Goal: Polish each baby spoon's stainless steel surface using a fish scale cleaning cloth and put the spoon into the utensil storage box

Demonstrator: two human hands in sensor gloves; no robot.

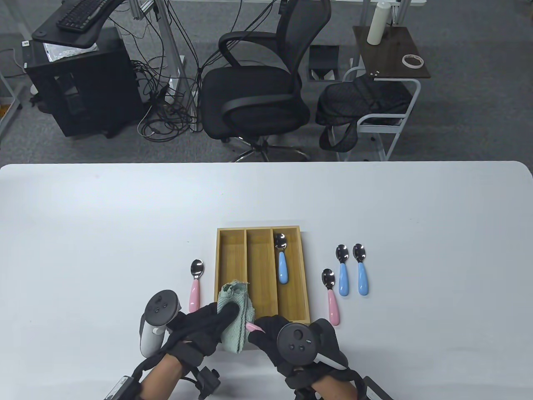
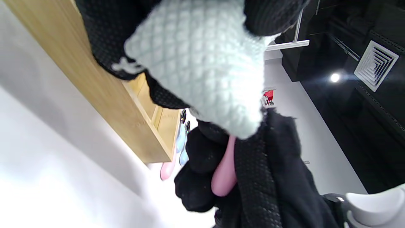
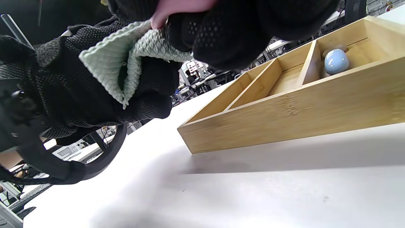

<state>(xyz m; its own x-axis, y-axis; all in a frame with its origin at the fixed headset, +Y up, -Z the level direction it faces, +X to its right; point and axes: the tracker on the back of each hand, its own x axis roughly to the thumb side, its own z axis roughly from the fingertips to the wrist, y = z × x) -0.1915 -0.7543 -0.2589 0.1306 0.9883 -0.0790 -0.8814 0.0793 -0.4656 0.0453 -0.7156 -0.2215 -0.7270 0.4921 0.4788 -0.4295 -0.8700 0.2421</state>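
My left hand grips the pale green fish scale cloth just in front of the wooden storage box. The cloth is wrapped over the bowl of a pink-handled spoon, so the bowl is hidden. My right hand holds that spoon by its pink handle. One blue-handled spoon lies in the box's right compartment. A pink spoon lies left of the box. Another pink spoon and two blue spoons lie to its right.
The box's left and middle compartments hold nothing. White table extends far on all sides. Beyond its far edge stand an office chair and a side table with a bag.
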